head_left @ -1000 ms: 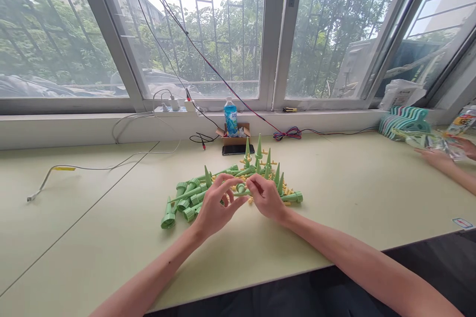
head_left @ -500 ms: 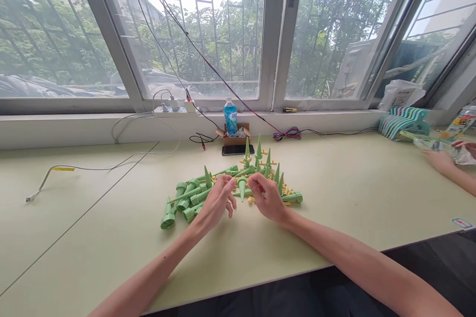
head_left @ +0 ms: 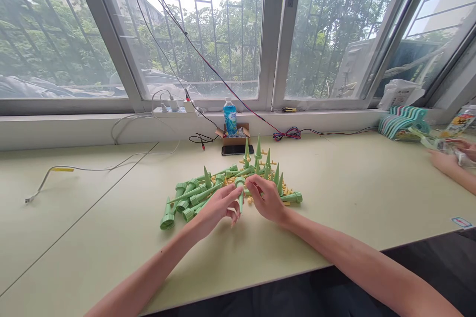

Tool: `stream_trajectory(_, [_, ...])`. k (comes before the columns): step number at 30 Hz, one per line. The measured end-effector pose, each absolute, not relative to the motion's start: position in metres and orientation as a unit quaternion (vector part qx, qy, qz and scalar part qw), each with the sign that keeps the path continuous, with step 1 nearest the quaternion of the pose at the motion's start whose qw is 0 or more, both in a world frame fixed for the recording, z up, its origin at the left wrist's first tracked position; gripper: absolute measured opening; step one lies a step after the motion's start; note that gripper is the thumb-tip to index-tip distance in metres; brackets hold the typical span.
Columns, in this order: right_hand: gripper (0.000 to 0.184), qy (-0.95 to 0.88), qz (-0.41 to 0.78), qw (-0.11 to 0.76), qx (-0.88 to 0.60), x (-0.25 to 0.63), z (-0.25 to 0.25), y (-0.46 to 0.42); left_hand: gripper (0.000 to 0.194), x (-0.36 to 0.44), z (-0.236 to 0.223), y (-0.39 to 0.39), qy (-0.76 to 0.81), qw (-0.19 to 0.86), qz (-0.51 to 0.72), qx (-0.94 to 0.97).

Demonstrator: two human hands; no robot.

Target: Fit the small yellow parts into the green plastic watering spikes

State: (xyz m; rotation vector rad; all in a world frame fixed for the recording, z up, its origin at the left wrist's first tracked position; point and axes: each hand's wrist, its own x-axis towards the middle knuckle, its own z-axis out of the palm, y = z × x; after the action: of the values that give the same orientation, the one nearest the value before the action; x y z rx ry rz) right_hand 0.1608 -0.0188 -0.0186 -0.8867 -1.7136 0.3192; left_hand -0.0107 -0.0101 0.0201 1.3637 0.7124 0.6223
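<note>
A green plastic plant-watering spike (head_left: 241, 198), cap end up and tip down, is gripped between the thumb and fingers of my left hand (head_left: 219, 205). Close by on the right, my right hand (head_left: 266, 197) has its fingers curled into a pinch beside the spike's cap; whatever lies between those fingertips is hidden. More green spikes (head_left: 191, 193) lie in a heap behind and left of my left hand. Several others (head_left: 258, 148) stand point-up behind my right hand, with small yellow valve pieces (head_left: 286, 189) scattered around them.
At the back of the table (head_left: 334, 198) are a phone (head_left: 238, 150), a small cardboard box (head_left: 243, 141) and a blue bottle (head_left: 230, 118). Cables (head_left: 287, 133) run along the sill. At right, another person's hands (head_left: 444, 161) handle a plastic bag near teal hangers (head_left: 403, 123).
My left hand has moved slightly right and closed on the green spike, which has shifted a little downward. My right hand stays almost in place. The other person's hands moved slightly right.
</note>
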Motion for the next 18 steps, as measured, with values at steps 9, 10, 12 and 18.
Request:
stream_trajectory(9, [0.028, -0.729, 0.145, 0.552, -0.378, 0.162, -0.02, -0.018, 0.041, -0.011, 0.023, -0.013, 0.334, 0.641, 0.296, 0.624])
stream_trajectory(10, [0.027, -0.729, 0.147, 0.552, -0.377, 0.162, -0.02, -0.017, 0.042, -0.011, 0.023, -0.013, 0.337, 0.635, 0.299, 0.628])
stream_trajectory(12, [0.026, -0.73, 0.152, 0.552, -0.375, 0.162, -0.02, -0.017, 0.042, -0.011, 0.022, -0.013, 0.342, 0.617, 0.304, 0.64])
stream_trajectory(18, [0.022, -0.73, 0.164, 0.55, -0.371, 0.163, -0.021, -0.016, 0.038, -0.014, 0.012, -0.009, 0.349, 0.556, 0.329, 0.679])
